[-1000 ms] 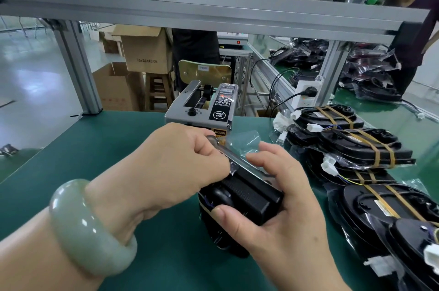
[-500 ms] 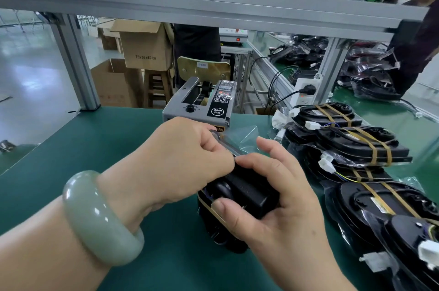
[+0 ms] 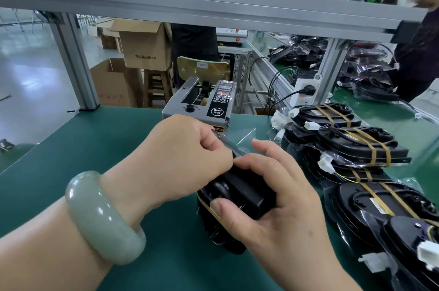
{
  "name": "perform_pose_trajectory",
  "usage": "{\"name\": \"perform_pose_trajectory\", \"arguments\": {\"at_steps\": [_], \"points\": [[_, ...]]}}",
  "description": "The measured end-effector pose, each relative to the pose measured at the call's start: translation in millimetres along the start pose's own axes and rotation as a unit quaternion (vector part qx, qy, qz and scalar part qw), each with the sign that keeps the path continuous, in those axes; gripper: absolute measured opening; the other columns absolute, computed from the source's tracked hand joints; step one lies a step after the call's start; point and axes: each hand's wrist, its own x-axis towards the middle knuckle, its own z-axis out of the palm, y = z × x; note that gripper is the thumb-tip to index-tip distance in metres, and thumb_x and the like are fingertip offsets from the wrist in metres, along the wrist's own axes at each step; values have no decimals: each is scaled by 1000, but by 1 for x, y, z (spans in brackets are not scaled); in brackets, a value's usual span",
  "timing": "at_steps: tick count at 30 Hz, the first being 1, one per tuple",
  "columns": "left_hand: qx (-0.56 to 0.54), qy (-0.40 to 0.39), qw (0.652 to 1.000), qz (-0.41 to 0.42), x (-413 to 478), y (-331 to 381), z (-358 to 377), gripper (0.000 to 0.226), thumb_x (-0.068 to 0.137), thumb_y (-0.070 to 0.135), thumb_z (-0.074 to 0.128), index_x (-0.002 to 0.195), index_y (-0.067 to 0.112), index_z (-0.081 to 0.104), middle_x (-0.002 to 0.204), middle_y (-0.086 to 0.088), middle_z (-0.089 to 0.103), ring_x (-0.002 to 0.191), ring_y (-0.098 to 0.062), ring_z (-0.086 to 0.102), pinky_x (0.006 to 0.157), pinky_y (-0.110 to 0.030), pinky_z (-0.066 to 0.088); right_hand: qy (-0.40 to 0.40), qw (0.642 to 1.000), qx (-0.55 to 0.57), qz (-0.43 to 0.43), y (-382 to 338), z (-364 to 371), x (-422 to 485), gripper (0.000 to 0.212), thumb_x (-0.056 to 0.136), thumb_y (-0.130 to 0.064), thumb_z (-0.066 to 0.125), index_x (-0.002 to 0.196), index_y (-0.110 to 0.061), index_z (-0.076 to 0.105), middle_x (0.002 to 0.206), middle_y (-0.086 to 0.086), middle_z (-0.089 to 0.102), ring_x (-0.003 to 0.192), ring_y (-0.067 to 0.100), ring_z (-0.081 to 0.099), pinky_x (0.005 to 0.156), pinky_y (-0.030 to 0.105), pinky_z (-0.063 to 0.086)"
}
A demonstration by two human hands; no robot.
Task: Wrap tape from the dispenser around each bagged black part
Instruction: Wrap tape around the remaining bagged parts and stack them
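One bag (image 3: 245,136) pinched by left hand (image 3: 183,157) holds black part (image 3: 242,192) in right hand (image 3: 285,210).

Green bench (image 3: 95,148): tape dispenser (image 3: 202,105) at far edge, taped bagged parts (image 3: 356,148) piled right, one bagged part (image 3: 247,193) centre.

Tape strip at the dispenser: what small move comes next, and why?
Probably draw the tape strip down over the bagged black part and press it on. The left hand pinches the strip straight just in front of the tape dispenser, and the right hand grips the part just below it.
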Motion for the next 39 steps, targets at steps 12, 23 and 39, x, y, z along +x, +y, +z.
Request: {"name": "perform_pose_trajectory", "arguments": {"at_steps": [12, 23, 39], "points": [[-135, 35, 987, -80, 2, -10, 17, 79, 34, 73, 66, 102, 33, 58, 98, 13, 67, 89, -3, 65, 81, -26, 52, 1, 1000, 6, -4, 0, -2, 5, 48, 61, -45, 70, 107, -35, 58, 118, -9, 60, 113, 1, 56, 92, 6, 40], [-186, 72, 976, -84, 11, -19, 29, 28, 73, 41, 75, 93, 29, 60, 92, 6, 66, 84, -11, 61, 70, -23, 44, 4, 994, 33, 106, 0, -2, -2, 68, 45, -57, 70, 103, -48, 36, 108, -46, 52, 87, -18, 58, 68, -5, 37], [201, -181, 935, 228, 46, 0, -19, 23, 80, 43, 67, 103, 42, 71, 100, 21, 65, 95, 7, 56, 85, -12, 41, -36, 991, 51, 116, 6, -12, 5, 62, 44, -59, 71, 95, -49, 38, 97, -43, 55, 79, -12, 60, 61, -1, 39]]}}
